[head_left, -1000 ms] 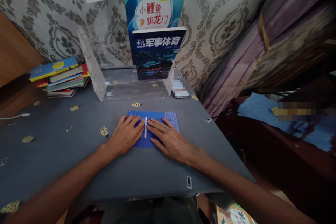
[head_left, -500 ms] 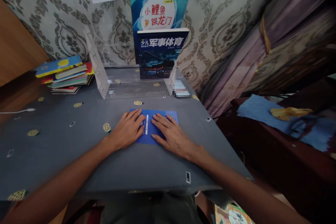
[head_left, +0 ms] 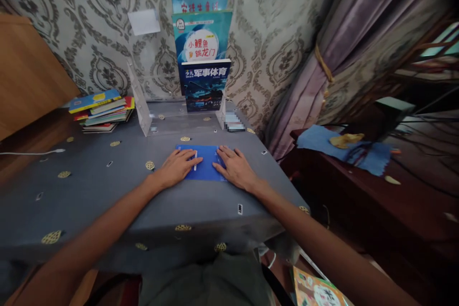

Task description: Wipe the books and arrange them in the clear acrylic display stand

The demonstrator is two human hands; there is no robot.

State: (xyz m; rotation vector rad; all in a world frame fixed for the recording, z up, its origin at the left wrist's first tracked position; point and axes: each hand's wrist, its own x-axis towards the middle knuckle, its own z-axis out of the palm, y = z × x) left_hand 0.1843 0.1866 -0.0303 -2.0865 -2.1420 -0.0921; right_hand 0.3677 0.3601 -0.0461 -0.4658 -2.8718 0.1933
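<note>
A flat blue sheet or thin booklet with white print (head_left: 207, 168) lies on the grey tablecloth in front of me. My left hand (head_left: 178, 166) rests palm down on its left part, fingers stretched out, with the thumb over the white label strip. On its right edge lies my right hand (head_left: 236, 168), fingers spread and flat. Neither hand grips anything. The hands cover both ends of the blue item, so its full print is hidden. Beyond it stands a clear acrylic rack (head_left: 140, 100) holding upright books, with a dark blue book (head_left: 205, 88) at the front.
A pile of books (head_left: 103, 110) sits at the back left, near a white cable (head_left: 43, 152). A blurred-out item (head_left: 234, 122) lies beside the rack. To the right are a curtain (head_left: 304, 76) and a dark red surface with a blue cloth (head_left: 315, 146). Another book (head_left: 319, 289) lies below the table.
My view has tilted up, showing another book behind the rack. My hands are further apart on the blue item, baring more of its middle; the left thumb now crosses the white strip.
</note>
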